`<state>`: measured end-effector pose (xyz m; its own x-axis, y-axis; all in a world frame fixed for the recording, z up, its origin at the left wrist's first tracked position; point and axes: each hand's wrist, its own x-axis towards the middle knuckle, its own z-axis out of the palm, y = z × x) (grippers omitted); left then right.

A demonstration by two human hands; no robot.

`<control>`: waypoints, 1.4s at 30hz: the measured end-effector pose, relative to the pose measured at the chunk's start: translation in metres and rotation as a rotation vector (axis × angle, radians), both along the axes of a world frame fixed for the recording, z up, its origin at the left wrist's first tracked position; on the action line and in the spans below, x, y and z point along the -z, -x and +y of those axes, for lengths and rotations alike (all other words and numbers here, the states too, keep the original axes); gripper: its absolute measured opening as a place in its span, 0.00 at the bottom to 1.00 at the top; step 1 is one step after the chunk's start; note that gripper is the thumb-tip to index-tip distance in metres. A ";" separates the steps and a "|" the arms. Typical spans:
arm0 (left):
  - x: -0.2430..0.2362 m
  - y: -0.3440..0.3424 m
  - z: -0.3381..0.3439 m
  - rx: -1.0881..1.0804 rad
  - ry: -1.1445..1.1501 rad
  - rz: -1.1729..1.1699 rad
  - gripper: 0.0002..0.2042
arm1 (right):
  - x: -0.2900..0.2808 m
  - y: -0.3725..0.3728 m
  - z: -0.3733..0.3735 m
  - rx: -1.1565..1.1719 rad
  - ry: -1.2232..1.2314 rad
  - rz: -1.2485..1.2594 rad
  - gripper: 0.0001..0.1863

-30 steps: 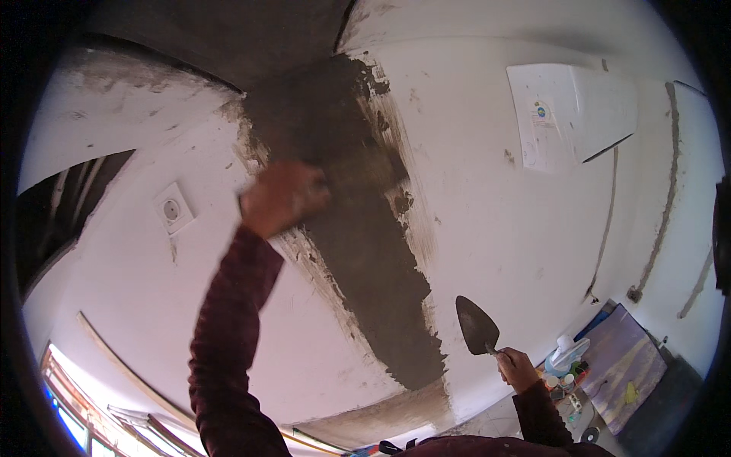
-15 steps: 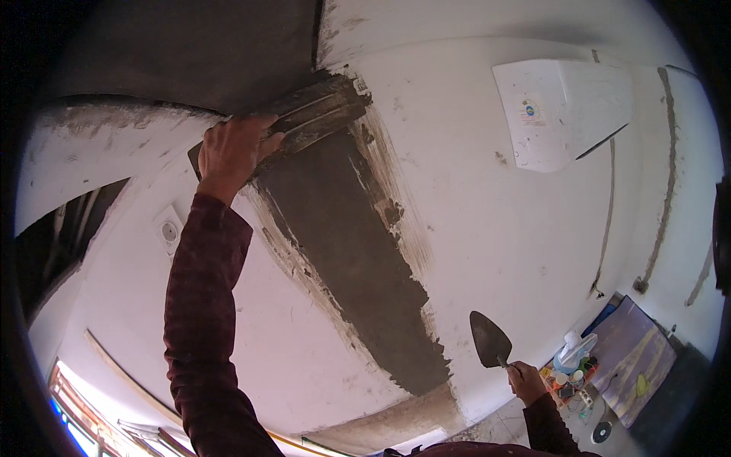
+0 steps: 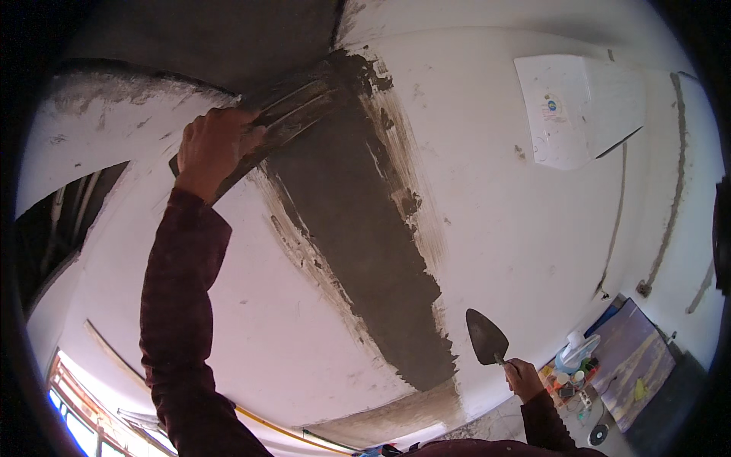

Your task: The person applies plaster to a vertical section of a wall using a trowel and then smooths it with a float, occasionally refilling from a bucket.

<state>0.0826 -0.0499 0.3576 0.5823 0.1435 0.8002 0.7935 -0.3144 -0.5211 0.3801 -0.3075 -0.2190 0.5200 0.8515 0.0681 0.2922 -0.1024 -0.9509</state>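
My left hand (image 3: 209,152) is wrapped round a long, dark plastering float (image 3: 293,110). The float lies slanted at the top of a grey mortar strip (image 3: 354,236) on the white wall, just below a dark panel (image 3: 190,38). Its left end reaches past the strip onto bare wall. Lower right, my right hand (image 3: 524,381) grips the handle of a bricklayer's trowel (image 3: 485,337). The trowel's leaf-shaped blade points up and stands apart from the strip; no mortar load can be made out on it.
A white box-shaped cover (image 3: 552,110) is fixed to the wall at upper right. A socket lies behind my left forearm, hidden now. At lower right, bottles and small items (image 3: 571,373) stand beside a leaning picture panel (image 3: 632,362). A dark opening (image 3: 65,228) shows at left.
My left hand has drawn the float leftward and a little down along the wall, baring more mortar at the strip's upper right. The view has shifted slightly. My right hand keeps its trowel nearly still.
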 end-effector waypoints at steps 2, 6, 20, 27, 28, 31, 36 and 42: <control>-0.006 0.005 -0.002 -0.054 0.072 -0.002 0.18 | 0.016 0.002 0.013 -0.021 -0.054 -0.017 0.18; -0.007 0.017 -0.010 -0.102 0.069 0.020 0.18 | 0.018 0.011 0.030 -0.074 -0.102 0.002 0.17; 0.001 0.119 0.001 -0.207 0.010 0.042 0.17 | 0.003 0.027 0.033 -0.105 0.014 -0.009 0.18; 0.052 0.103 -0.037 0.192 0.001 0.143 0.20 | 0.014 0.017 0.016 -0.073 0.019 -0.082 0.17; 0.053 0.073 -0.027 0.258 0.048 0.126 0.19 | 0.010 0.011 0.014 -0.061 0.016 -0.102 0.18; 0.030 0.011 -0.033 0.231 0.093 0.144 0.18 | 0.008 0.009 0.037 -0.138 -0.077 -0.163 0.18; 0.000 -0.037 -0.002 0.235 -0.090 0.162 0.17 | 0.020 0.007 0.020 -0.071 -0.060 -0.070 0.18; -0.018 -0.043 0.005 0.228 0.037 0.105 0.19 | 0.046 -0.005 -0.005 -0.030 0.022 -0.064 0.20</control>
<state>0.1253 -0.0446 0.3752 0.6828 0.0266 0.7301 0.6419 -0.4992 -0.5821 0.3848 -0.3126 -0.2654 0.4896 0.8682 0.0811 0.3553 -0.1137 -0.9278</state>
